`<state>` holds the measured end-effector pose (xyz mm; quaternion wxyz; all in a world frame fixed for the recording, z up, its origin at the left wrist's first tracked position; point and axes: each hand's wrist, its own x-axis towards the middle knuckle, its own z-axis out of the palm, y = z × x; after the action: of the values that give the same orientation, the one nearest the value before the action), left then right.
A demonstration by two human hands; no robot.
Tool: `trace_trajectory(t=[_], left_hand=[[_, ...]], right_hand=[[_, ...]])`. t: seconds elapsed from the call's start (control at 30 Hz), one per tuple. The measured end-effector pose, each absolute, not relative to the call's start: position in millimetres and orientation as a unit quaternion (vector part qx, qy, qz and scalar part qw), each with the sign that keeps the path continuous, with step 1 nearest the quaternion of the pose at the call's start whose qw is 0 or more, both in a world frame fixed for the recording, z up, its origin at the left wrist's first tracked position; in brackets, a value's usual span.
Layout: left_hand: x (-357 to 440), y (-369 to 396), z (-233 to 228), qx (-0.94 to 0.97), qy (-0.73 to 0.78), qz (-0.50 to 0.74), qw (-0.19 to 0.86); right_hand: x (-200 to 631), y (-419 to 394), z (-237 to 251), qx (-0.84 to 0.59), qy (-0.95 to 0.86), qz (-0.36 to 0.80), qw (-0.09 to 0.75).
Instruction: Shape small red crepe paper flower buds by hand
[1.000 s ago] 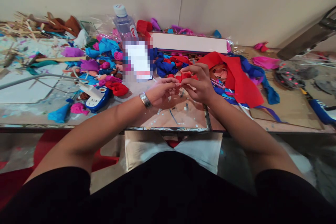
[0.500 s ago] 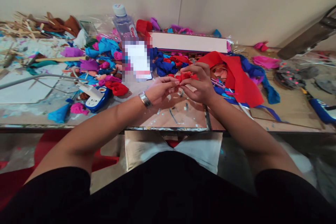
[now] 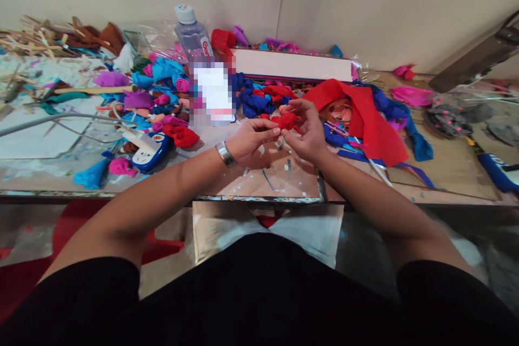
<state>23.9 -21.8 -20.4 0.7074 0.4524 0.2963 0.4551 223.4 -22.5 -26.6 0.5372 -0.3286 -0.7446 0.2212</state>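
Observation:
Between my hands is a small crumpled red crepe-paper flower (image 3: 288, 120), held just above the table. My left hand (image 3: 254, 139), with a silver watch on its wrist, pinches its left end between thumb and fingers. Around its right side curves my right hand (image 3: 308, 132), the thumb at the near edge and the fingertips at the far edge. A wide red crepe-paper strip (image 3: 375, 124) lies to the right of my right hand, draped over other scraps. Behind the flower sits a bunched dark blue piece of paper (image 3: 255, 101).
A phone (image 3: 214, 89) leans before a clear bottle (image 3: 190, 32). At left are several coloured paper flowers, a blue-white power strip (image 3: 151, 152) with a cable, and wooden sticks (image 3: 32, 38). A long pale box (image 3: 290, 65) lies behind. The table edge (image 3: 259, 199) runs before me.
My right hand's fingers have loosened and lifted a little, so more of the red flower shows. My left hand keeps its pinch in nearly the same spot.

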Motion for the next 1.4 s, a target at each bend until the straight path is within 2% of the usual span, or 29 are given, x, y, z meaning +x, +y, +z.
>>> trace_trajectory(t=[0.17, 0.6, 0.83, 1.03, 1.13, 1.3, 1.4], left_hand=[[21.1, -17.7, -24.8, 0.485, 0.308, 0.442, 0.689], [18.4, -21.5, -10.0, 0.446, 0.303, 0.41, 0.736], [18.2, -21.4, -7.1, 0.449, 0.309, 0.391, 0.741], [17.4, -18.4, -16.0, 0.478, 0.297, 0.382, 0.733], [15.9, -15.5, -18.4, 0.543, 0.31, 0.376, 0.684], [14.7, -15.7, -12.8, 0.668, 0.35, 0.425, 0.501], [15.5, -19.9, -9.1, 0.7, 0.341, 0.445, 0.441]], right_hand=[[221.4, -18.8, -30.7, -0.328, -0.725, 0.307, 0.523], [232.4, -9.0, -20.9, -0.299, -0.715, 0.362, 0.518], [233.0, -7.8, -20.0, -0.306, -0.728, 0.351, 0.504], [237.6, -6.2, -12.4, -0.294, -0.757, 0.366, 0.455], [238.3, -4.9, -8.9, -0.291, -0.772, 0.356, 0.44], [233.3, -6.0, -11.7, -0.303, -0.747, 0.35, 0.478], [230.8, -6.5, -14.8, -0.312, -0.738, 0.346, 0.489]])
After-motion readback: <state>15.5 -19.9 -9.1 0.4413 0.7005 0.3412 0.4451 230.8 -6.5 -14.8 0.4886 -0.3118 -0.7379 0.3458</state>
